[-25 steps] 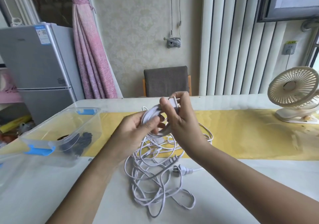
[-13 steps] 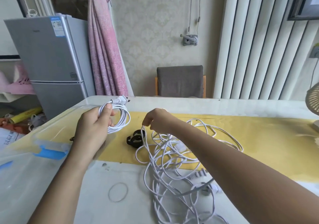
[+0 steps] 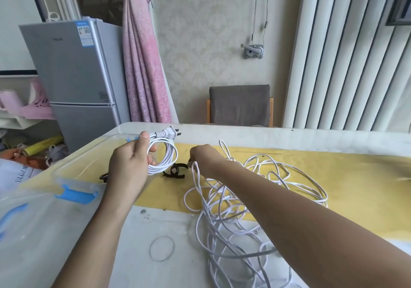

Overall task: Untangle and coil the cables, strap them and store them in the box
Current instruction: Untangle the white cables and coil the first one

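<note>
My left hand (image 3: 131, 161) grips a small coil of white cable (image 3: 165, 156) above the table; the coil's plug (image 3: 170, 133) sticks out to the right at the top. My right hand (image 3: 205, 157) is lowered to the table with its fingers curled down, fingertips at the end of a black strap (image 3: 174, 171) on the yellow runner. A loop of the tangled white cables (image 3: 231, 212) rises right under that hand. The tangle spreads across the table beneath my right forearm. The clear storage box (image 3: 73, 181) with blue latches stands at the left.
Something dark, strap-like (image 3: 103, 177) shows at the box wall behind my left wrist. A thin rubber band (image 3: 161, 248) lies on the white table near me. The box lid (image 3: 13, 216) sits at the lower left. A grey chair (image 3: 240, 105) stands behind the table's far edge.
My left hand carried the coil to the left, toward the box. My right hand let go of it and dropped to the black strap. The view swung left.
</note>
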`<state>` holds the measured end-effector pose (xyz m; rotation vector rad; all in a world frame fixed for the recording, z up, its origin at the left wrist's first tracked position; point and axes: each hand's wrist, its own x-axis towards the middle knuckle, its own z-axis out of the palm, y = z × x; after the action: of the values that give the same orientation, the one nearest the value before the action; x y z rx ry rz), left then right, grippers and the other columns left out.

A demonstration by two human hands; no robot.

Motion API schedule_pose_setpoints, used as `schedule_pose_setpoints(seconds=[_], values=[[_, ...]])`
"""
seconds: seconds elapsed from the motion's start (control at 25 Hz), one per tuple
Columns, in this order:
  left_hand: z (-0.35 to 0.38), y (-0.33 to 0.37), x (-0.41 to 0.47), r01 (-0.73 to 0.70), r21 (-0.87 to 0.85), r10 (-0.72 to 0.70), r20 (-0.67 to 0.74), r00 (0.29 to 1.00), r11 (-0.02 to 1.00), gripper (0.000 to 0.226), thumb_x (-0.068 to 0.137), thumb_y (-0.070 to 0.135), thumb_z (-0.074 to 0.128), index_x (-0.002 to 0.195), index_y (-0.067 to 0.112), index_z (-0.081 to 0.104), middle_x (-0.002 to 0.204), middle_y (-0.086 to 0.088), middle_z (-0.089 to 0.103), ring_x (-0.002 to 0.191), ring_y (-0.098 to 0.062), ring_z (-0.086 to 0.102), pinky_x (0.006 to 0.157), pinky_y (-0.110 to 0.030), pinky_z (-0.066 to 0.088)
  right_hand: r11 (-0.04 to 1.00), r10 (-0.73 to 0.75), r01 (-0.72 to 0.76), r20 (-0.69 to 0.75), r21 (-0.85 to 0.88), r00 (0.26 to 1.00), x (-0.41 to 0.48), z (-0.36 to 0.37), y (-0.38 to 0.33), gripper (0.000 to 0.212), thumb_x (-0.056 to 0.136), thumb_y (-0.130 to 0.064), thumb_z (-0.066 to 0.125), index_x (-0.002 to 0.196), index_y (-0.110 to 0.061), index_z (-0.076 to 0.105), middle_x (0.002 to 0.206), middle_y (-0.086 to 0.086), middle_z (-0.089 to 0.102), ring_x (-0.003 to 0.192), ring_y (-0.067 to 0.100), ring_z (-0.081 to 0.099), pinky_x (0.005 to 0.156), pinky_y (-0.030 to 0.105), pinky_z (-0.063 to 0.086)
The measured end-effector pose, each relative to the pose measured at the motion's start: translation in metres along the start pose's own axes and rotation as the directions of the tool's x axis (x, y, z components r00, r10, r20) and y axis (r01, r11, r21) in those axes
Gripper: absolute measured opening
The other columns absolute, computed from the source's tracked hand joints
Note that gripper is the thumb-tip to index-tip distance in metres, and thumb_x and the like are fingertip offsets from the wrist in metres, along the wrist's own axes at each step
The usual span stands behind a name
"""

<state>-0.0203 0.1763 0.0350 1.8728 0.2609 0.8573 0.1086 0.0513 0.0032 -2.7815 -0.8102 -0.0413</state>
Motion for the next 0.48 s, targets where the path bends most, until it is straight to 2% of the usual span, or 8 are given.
schedule_pose_setpoints(seconds=[0.12,0.2,0.24,0.32,0.36,0.4,0.48], values=[[0.002,0.000,-0.003,0.009,-0.012,-0.009,-0.009,1.000,1.000,0.044,0.100,0.036,0.039,0.067,0.015,0.060,0.056,-0.003,0.050,0.057,-0.018,0.049,0.055,-0.025,0.036,0.995,0.013,-0.008,-0.050,0.100,0.999,-0.011,-0.008,0.002,0.031,0.089,-0.002,0.044,0.110,-0.006,0.066,0.108,0.014,0.064,0.096,0.031,0.059,0.067,0.027,0.042],[0.004,-0.001,-0.004,-0.001,-0.010,0.000,-0.016,1.000,1.000,0.047,0.100,0.034,0.039,0.068,0.008,0.061,0.056,0.000,0.051,0.057,-0.016,0.050,0.056,-0.024,0.036,0.988,0.035,-0.018,-0.112,0.150,0.993,-0.019,-0.017,0.000,0.025,0.091,-0.011,0.049,0.106,-0.008,0.069,0.105,0.011,0.067,0.094,0.027,0.060,0.067,0.024,0.040],[0.005,-0.002,-0.004,-0.003,-0.008,0.003,-0.025,1.000,1.000,0.049,0.100,0.033,0.039,0.070,0.003,0.062,0.057,0.002,0.051,0.057,-0.015,0.050,0.057,-0.025,0.036,0.980,0.050,-0.019,-0.153,0.198,0.987,-0.024,-0.023,-0.001,0.021,0.091,-0.015,0.052,0.102,-0.009,0.069,0.098,0.010,0.068,0.087,0.022,0.061,0.065,0.023,0.040],[0.006,-0.003,-0.004,0.010,-0.018,-0.010,-0.030,0.999,1.000,0.050,0.100,0.033,0.039,0.069,0.002,0.062,0.057,0.004,0.052,0.056,-0.015,0.050,0.057,-0.026,0.037,0.920,0.085,0.014,-0.235,0.392,0.968,-0.042,-0.042,-0.005,0.017,0.090,-0.018,0.055,0.092,-0.007,0.069,0.075,0.003,0.065,0.060,0.005,0.056,0.053,0.021,0.038],[0.006,-0.003,-0.003,0.031,-0.044,-0.032,-0.021,0.999,0.999,0.048,0.100,0.035,0.040,0.068,0.006,0.062,0.054,0.005,0.051,0.054,-0.016,0.047,0.055,-0.028,0.035,0.841,0.100,0.057,-0.258,0.538,0.961,-0.054,-0.053,-0.007,0.016,0.090,-0.016,0.056,0.088,-0.005,0.066,0.063,-0.001,0.059,0.047,0.000,0.049,0.047,0.017,0.035],[0.006,-0.003,-0.003,0.059,-0.085,-0.059,-0.002,0.998,0.995,0.046,0.099,0.037,0.040,0.067,0.011,0.061,0.050,0.007,0.049,0.051,-0.016,0.044,0.053,-0.029,0.033,0.720,0.102,0.108,-0.258,0.686,0.961,-0.068,-0.062,-0.009,0.014,0.091,-0.014,0.056,0.085,-0.003,0.063,0.054,-0.003,0.053,0.039,0.001,0.041,0.043,0.015,0.032],[0.007,-0.002,-0.004,0.098,-0.149,-0.091,0.056,0.994,0.984,0.045,0.099,0.041,0.040,0.069,0.015,0.063,0.043,0.010,0.047,0.048,-0.014,0.040,0.051,-0.029,0.028,0.423,0.045,0.185,-0.224,0.887,0.973,-0.098,-0.076,-0.010,0.011,0.093,-0.012,0.056,0.086,-0.005,0.058,0.043,-0.007,0.039,0.036,0.005,0.030,0.043,0.016,0.027]])
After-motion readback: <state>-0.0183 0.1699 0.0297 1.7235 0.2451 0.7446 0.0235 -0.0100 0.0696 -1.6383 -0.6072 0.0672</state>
